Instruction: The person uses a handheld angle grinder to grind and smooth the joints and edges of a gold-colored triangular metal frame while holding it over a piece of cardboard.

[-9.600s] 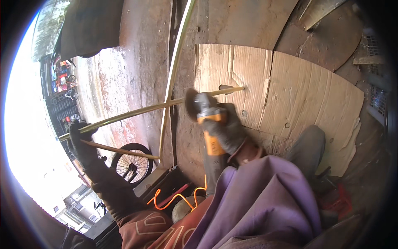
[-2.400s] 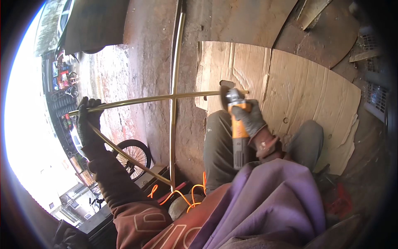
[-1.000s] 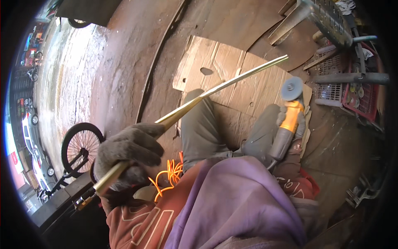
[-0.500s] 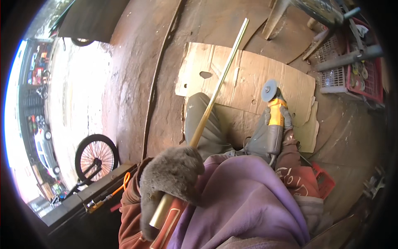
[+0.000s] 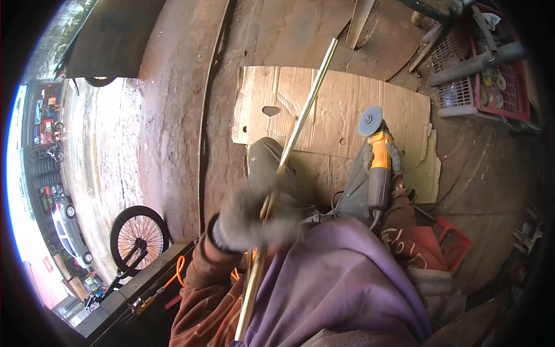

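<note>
My gloved left hand [image 5: 252, 221], smeared by motion, is closed around a long, thin, brass-coloured metal tube [image 5: 302, 122]. The tube slants from over the cardboard at the front, past my left knee, down to my lap. Its near end sticks out below the hand, beside my red-brown sleeve. In my gloved right hand [image 5: 395, 161] is a yellow and grey angle grinder [image 5: 380, 173], held upright by its body against my right leg. Its grey-blue disc [image 5: 370, 120] points away from me and is apart from the tube.
A flattened cardboard sheet [image 5: 341, 98] lies on the brown floor under my legs. Plastic crates [image 5: 462, 98] holding discs stand at the far right, beside metal legs. A red basket [image 5: 454, 246] is near my right elbow. A spoked wheel [image 5: 139, 237] stands at left.
My left hand has moved forward along the tube, so more of the tube shows below it. The tube's near end has come closer to me. The right hand keeps the grinder much as before.
</note>
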### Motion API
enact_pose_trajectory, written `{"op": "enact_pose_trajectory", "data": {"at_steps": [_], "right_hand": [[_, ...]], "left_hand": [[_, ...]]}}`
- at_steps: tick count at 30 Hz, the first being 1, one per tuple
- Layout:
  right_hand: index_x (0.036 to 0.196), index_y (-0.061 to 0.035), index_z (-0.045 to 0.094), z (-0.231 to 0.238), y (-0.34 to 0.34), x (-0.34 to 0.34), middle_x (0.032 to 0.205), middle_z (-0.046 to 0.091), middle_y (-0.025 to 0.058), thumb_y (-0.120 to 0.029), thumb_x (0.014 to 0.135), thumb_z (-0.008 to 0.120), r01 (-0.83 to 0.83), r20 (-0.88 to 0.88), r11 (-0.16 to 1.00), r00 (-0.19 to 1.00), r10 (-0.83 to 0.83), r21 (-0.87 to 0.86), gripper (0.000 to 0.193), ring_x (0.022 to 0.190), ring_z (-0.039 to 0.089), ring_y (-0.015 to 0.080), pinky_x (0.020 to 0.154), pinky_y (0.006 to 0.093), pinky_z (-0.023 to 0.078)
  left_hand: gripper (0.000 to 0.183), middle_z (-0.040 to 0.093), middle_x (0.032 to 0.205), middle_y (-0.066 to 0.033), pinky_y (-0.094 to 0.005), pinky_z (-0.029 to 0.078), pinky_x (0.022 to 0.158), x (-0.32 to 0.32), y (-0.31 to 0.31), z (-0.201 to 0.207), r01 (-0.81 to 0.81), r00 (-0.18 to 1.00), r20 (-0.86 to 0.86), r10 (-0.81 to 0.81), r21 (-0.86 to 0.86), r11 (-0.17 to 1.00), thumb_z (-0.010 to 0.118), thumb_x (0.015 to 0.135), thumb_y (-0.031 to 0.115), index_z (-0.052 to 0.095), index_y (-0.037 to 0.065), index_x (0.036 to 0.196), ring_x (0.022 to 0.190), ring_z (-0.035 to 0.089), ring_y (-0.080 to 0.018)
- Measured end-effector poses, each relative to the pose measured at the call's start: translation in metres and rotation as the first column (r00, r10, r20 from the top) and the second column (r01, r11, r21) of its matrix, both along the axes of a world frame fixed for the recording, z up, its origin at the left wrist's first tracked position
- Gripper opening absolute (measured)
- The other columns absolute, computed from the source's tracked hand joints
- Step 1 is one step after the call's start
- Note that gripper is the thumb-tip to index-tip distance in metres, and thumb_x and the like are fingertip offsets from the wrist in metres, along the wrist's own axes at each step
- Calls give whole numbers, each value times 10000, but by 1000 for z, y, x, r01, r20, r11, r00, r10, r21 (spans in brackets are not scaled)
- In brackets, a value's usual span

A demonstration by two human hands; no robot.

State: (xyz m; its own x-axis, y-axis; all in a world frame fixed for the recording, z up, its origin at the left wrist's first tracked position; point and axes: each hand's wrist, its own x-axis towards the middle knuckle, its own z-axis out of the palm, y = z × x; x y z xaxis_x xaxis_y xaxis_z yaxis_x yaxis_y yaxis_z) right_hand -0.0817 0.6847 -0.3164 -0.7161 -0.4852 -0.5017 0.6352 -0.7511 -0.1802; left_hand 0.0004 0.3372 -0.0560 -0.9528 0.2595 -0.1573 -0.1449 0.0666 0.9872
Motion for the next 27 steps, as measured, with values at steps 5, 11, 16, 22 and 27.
{"op": "enact_pose_trajectory", "data": {"at_steps": [5, 11, 16, 22, 27], "right_hand": [[1361, -17, 402, -2, -9, -14, 1095, 586, 138, -423, 868, 710, -8, -28, 1000, 1000, 8, -30, 709, 879, 632, 249, 735, 389, 582], [1369, -18, 397, 2, -3, -8, 1098, 585, 137, -421, 869, 709, 38, -34, 999, 999, -39, -26, 714, 879, 633, 248, 732, 385, 582], [1375, -18, 393, 11, -12, -4, 1100, 585, 136, -420, 869, 708, 31, -61, 999, 998, -33, -32, 719, 878, 633, 247, 730, 382, 581], [1383, -19, 387, 35, -14, 23, 1103, 585, 135, -419, 870, 707, 61, -105, 998, 993, -63, -20, 725, 877, 634, 245, 726, 379, 581], [1390, -19, 383, 71, -12, 59, 1106, 585, 134, -418, 871, 706, 133, -179, 991, 976, -127, 22, 730, 877, 635, 244, 724, 376, 581]], "left_hand": [[824, 599, 1280, -256, -393, 477, 1010, -145, -8, -102, -408, 913, -222, 342, -537, 738, 840, 727, 465, 553, -68, 1287, 1146, 615, -359], [503, 598, 817, -48, -321, 518, 536, -191, 59, -97, -117, 930, 348, 119, -25, 993, 665, 914, 448, 646, -3, 1136, 652, 570, -126], [332, 519, 620, 9, -337, 382, 380, -231, -35, -41, -400, 903, 99, 419, -168, 901, 617, 918, 413, 674, 109, 1038, 466, 469, -135], [364, 638, 891, -94, -348, 496, 497, -192, -84, 153, -648, 663, -672, 331, -293, 703, 651, 925, 306, 634, 39, 1172, 623, 602, -199], [393, 696, 1023, -146, -358, 564, 583, -150, -107, 234, -684, 611, -682, 401, -201, 701, 658, 934, 269, 626, -1, 1218, 734, 674, -242]]}}
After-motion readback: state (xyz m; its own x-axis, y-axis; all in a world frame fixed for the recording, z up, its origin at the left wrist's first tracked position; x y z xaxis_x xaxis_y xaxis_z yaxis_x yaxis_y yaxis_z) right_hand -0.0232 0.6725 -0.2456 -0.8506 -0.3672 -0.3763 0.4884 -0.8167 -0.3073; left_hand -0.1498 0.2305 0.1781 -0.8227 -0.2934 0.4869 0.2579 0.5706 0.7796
